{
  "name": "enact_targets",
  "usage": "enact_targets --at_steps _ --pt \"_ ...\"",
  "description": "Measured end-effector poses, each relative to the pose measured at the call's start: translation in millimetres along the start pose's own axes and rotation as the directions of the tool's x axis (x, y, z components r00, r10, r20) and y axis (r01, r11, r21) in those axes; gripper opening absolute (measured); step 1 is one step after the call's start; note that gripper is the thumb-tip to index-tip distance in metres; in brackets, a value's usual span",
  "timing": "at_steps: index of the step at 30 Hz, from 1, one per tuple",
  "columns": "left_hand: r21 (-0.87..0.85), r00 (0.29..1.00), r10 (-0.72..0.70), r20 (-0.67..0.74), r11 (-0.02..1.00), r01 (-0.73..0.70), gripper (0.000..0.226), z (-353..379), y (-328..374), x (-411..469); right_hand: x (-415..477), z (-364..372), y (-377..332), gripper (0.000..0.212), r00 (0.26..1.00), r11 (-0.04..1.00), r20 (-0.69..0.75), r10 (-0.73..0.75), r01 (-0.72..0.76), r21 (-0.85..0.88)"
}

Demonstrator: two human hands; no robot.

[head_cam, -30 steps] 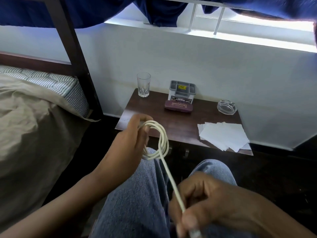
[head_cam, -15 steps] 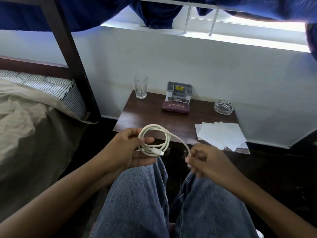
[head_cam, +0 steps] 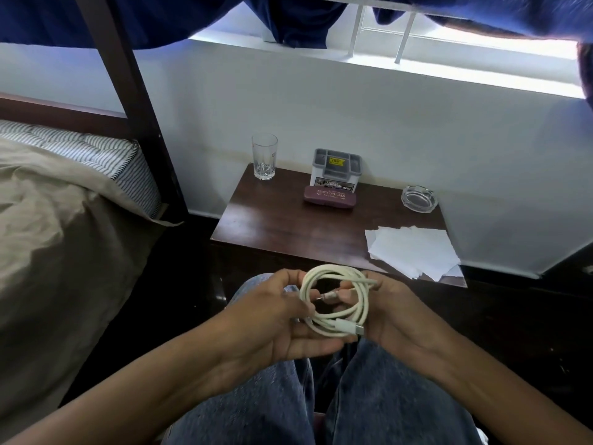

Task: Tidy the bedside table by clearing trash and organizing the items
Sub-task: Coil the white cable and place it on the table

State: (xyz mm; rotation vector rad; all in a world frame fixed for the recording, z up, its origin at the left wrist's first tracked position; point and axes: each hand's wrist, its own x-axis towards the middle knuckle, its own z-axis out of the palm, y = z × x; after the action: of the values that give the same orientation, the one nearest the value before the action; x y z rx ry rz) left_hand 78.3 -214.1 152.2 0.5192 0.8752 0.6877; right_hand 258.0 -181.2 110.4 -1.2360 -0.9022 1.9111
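Note:
A white charging cable [head_cam: 337, 317] is wound into a small coil above my knees, just in front of the dark wooden bedside table [head_cam: 288, 229]. My left hand [head_cam: 272, 319] grips the coil's left side from below. My right hand [head_cam: 390, 311] holds its right side and pinches one plug end inside the loop; the other plug lies at the coil's lower right. On the table stand a drinking glass [head_cam: 264, 156], a grey organizer box [head_cam: 336, 170], a maroon glasses case [head_cam: 329, 196], a glass ashtray [head_cam: 419, 198] and several white paper sheets [head_cam: 414, 250].
A bed with a tan cover [head_cam: 54, 239] and a striped mattress lies at the left, with its dark post [head_cam: 128, 75] beside the table. A white wall and window ledge run behind. Dark floor surrounds the table. My jeans-clad legs [head_cam: 272, 406] fill the bottom.
My right hand has come up to the coil with the loose end, so the whole cable is now wound. Both hands have shifted toward the middle and hold the coil together.

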Motion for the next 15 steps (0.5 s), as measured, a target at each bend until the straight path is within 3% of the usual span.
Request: enact_targets --at_steps 1,4,7,15 --pt "-0.001 1.000 0.008 -0.007 1.000 -0.008 0.033 -0.5 0.5 0.0 -1.4 2.2 -0.7 0.052 0.999 1.000 0.036 0.004 -0.005 0.030" --pt "-0.038 0.999 0.042 -0.034 0.998 -0.043 0.033 -1.7 3.4 1.8 -7.2 7.2 -3.5 0.026 0.994 0.993 0.108 0.007 -0.019 0.117" --pt "-0.078 0.997 0.061 -0.038 0.995 -0.064 0.033 -2.9 4.8 3.0 -10.5 9.2 -5.2 0.015 0.988 0.987 0.151 -0.019 -0.006 0.159" --pt "-0.139 0.997 0.032 0.069 0.990 -0.022 0.032 -1.0 6.9 -2.7 -11.9 6.5 -10.5 0.040 0.968 0.991 0.243 -0.069 0.038 0.130"
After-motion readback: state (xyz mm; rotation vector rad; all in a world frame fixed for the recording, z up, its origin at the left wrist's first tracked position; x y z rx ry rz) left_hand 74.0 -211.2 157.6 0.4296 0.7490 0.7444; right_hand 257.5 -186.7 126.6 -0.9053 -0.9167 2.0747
